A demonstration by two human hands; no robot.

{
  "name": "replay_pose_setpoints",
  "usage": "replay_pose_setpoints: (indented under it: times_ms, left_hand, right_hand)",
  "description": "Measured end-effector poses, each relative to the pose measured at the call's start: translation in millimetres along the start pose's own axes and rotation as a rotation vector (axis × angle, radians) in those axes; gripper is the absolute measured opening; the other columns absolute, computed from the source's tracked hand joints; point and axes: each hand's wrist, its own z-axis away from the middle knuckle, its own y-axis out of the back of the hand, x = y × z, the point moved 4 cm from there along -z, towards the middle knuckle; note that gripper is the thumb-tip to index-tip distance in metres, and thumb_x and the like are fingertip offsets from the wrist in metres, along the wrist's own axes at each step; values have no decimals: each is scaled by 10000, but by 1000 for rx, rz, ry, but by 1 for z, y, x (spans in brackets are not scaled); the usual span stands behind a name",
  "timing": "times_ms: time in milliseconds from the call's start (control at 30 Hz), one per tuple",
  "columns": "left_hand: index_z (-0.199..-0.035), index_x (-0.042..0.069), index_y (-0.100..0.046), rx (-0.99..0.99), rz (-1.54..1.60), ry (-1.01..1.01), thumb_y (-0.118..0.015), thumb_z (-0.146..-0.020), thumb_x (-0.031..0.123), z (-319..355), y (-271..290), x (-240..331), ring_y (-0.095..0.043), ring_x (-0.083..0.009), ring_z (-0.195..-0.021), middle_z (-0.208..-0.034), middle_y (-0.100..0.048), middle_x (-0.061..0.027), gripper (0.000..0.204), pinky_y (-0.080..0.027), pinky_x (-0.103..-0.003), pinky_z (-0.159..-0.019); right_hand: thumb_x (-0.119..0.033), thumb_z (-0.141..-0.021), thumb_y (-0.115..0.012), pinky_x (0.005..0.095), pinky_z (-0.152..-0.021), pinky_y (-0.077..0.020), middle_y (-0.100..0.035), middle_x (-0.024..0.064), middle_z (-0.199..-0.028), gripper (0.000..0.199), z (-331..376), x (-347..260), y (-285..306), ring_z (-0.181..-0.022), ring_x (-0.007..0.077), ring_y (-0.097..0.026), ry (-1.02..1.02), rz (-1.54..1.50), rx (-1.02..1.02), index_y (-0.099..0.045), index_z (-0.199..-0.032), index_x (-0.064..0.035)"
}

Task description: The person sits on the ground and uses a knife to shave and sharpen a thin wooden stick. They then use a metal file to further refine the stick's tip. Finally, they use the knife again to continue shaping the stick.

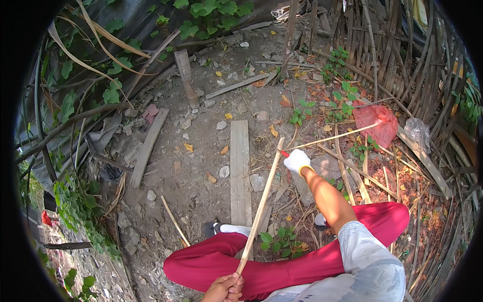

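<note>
1. The person is squatting on bare dirt in dark red trousers (282, 274), holding a long bamboo stick (260, 207) between the two hands.
2. The stick's long axis runs from the lower middle of the view up and slightly to the right. The near end is at the left hand, and the far end points away from the person, toward the gloved hand and the fence (402, 55).
3. Looks-wise it's pale tan, straight, thin and flat-ish, more like a split strip than a round cane, with no leaves on it.
4. The left hand (225, 289) is bare and clenched around the stick's near end, down by the knees.
5. The right hand (297, 161) wears a white glove with a yellow cuff and sits right at the stick's upper end. It's closed around something with a red bit (285, 153) poking out. I think it's a tool handle, but it's too small to say for sure.
6. A second thin strip (334, 137) runs from near the glove out to the right, toward a red plastic bag (376, 123).
7. Just left of the stick, a grey plank (240, 166) lies flat on the ground (196, 171), roughly parallel to it. There are scattered stones, dry leaves and more bamboo offcuts all around, and green vines (211, 12) at the top left.
</note>
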Motion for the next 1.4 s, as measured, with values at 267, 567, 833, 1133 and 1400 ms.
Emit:
replay_pose_setpoints:
  times_ms: [267,567,833,1133,1400]
  left_hand:
    - [-1111,-16,-649,599,-1126,-664,-527,-1065,378,32,9,1,-671,-347,-674,-717,-635,-243,415,-477,-506,-610]
    - [-869,-15,-665,544,-979,-783,-553,-1069,320,5,-9,46,-535,-134,-527,-635,-609,-63,405,-428,-321,-516]
    - [-938,-30,-649,293,-800,-919,-543,-1079,309,-97,-42,106,-493,-79,-600,-650,-548,-11,382,-407,-280,-549]
    - [-1023,-21,-664,12,-737,-855,-555,-1089,264,-124,-111,133,-398,-45,-608,-660,-458,55,311,-346,-245,-543]
    - [-1167,-19,-665,76,-1002,-1031,-639,-1039,262,-135,-122,126,-544,-131,-702,-769,-621,-57,310,-471,-315,-656]
  right_hand:
    - [-294,-854,-650,457,-888,-576,-737,238,-1085,337,-34,68,11,-1032,397,-717,-93,17,131,-770,-1008,-19]
    - [-455,-892,-740,350,-559,-358,-466,15,-586,493,46,35,14,-588,128,-406,290,-523,-291,-625,-689,-21]
    - [-347,-949,-736,315,-537,-325,-469,-28,-597,395,120,-28,58,-584,82,-382,381,-867,-143,-640,-727,-35]
    - [-282,-987,-706,251,-457,-347,-600,-14,-652,291,137,-29,94,-484,62,-475,202,-1165,-162,-718,-1080,-6]
    - [-226,-977,-716,236,-454,-326,-655,-6,-729,345,142,-36,84,-483,45,-435,225,-1272,-155,-667,-1230,4]
